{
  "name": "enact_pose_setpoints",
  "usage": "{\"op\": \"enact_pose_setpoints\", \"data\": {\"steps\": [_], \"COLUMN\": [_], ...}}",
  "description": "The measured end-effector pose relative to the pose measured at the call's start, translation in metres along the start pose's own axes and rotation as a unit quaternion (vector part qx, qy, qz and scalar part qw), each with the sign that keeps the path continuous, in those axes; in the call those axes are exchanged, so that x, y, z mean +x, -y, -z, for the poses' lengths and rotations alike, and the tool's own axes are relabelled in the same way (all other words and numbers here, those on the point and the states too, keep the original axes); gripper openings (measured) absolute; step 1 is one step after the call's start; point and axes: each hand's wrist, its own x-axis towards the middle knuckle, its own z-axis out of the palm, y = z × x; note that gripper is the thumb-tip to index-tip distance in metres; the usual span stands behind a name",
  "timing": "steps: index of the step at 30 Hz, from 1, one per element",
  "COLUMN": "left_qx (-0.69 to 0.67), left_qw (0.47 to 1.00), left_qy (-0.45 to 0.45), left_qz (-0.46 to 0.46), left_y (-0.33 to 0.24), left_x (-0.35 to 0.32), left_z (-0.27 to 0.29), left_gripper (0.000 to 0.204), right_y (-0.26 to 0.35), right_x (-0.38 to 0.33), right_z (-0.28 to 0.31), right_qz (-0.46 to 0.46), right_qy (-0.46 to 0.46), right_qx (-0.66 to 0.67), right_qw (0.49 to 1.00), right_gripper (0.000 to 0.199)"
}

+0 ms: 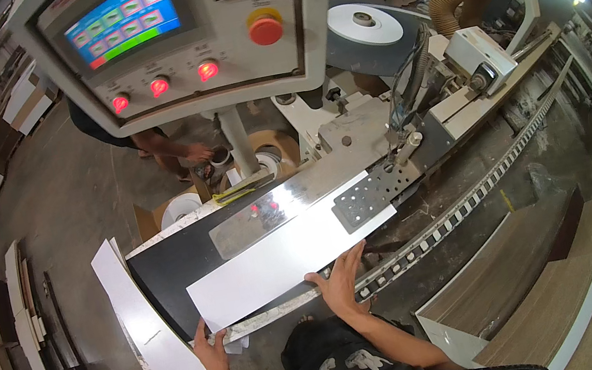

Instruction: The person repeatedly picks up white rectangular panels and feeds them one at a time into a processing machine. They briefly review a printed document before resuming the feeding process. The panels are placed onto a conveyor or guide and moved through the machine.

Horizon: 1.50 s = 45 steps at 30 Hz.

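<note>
A long white panel (270, 265) lies flat on the machine's dark feed bed (161, 272), its far right end under a perforated metal plate (362, 201). My left hand (211, 352) is at the panel's near left corner, thumb and fingers apart against it. Along the near edge my right hand (340, 284) is spread, with the thumb by the panel's edge and the fingers stretched toward the plate. Neither hand is wrapped round the panel. Beside the bed's left end, a stack of white panels (149, 330) leans close to my left hand.
A control box (186, 54) with a screen and red-lit knobs hangs above the bed. A roller rail (459, 212) runs off to the right. Wood-grain boards (507, 259) are stacked at the lower right. Beyond the bed, another person's hand (199, 153) reaches toward a small container.
</note>
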Motion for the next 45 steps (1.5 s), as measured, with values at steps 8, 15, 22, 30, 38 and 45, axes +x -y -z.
{"op": "enact_pose_setpoints", "data": {"steps": [8, 15, 22, 30, 38, 45], "left_qx": [0.058, 0.128, 0.140, 0.132, -0.001, -0.145], "left_qw": [0.983, 0.963, 0.958, 0.948, 0.931, 0.835], "left_qy": [-0.054, -0.069, -0.047, 0.023, 0.146, 0.321], "left_qz": [-0.165, -0.228, -0.247, -0.290, -0.334, -0.422], "left_y": [-0.059, -0.091, -0.151, -0.180, -0.168, -0.199], "left_x": [-0.013, -0.015, -0.016, -0.011, -0.024, -0.080], "left_z": [-0.057, -0.110, -0.167, -0.228, -0.121, -0.112], "left_gripper": [0.064, 0.059, 0.051, 0.055, 0.040, 0.032], "right_y": [-0.059, -0.099, -0.169, -0.035, -0.020, -0.102], "right_x": [0.046, 0.090, 0.123, 0.014, 0.058, 0.017], "right_z": [0.047, 0.096, 0.125, 0.085, 0.092, 0.129], "right_qz": [0.047, 0.004, -0.118, -0.240, -0.157, -0.172], "right_qy": [-0.017, -0.014, 0.013, 0.250, 0.047, 0.021], "right_qx": [0.039, -0.004, 0.292, 0.648, 0.740, 0.760], "right_qw": [0.998, 1.000, 0.949, 0.678, 0.652, 0.626], "right_gripper": [0.132, 0.128, 0.110, 0.091, 0.128, 0.073]}}
